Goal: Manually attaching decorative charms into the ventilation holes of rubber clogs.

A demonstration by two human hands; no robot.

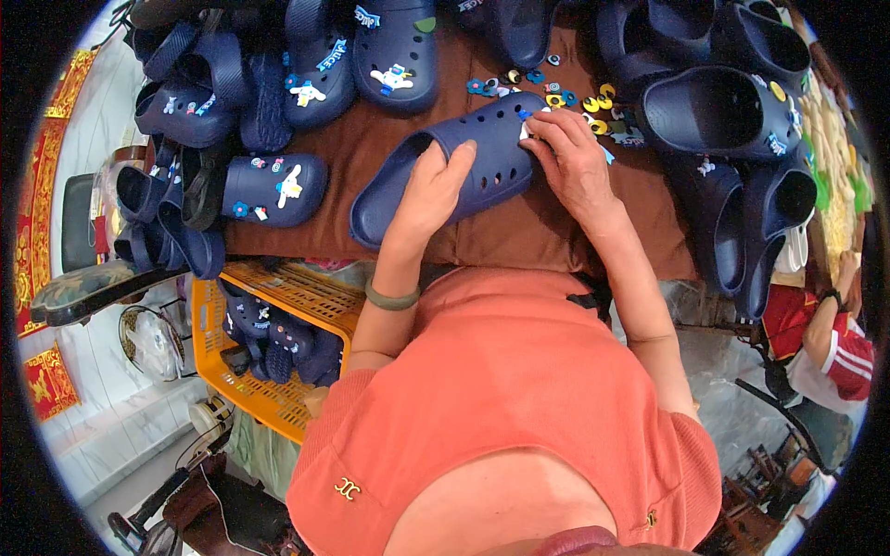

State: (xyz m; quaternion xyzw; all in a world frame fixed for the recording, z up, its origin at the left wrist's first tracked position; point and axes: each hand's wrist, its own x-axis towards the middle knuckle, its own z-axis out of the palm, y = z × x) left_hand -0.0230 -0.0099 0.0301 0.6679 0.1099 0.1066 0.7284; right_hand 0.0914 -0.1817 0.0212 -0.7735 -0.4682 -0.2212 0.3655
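A navy blue clog (489,153) with round holes lies slantwise on the brown cloth (324,176), its toe toward the upper right. My left hand (438,185) grips it at the foot opening, the fingers inside and the thumb on top. Over the toe, my right hand (567,153) pinches a small white and blue shoe charm (525,128) against the upper; the fingers partly hide it. Just beyond the toe lie several loose charms (601,100), yellow, black, blue and white.
Charm-decorated navy clogs (276,190) are lined up at the left and far side. More navy clogs (709,111) are piled at the right. Below the table's left edge, an orange crate (269,408) holds further clogs. Another person's arm (820,324) shows at the far right.
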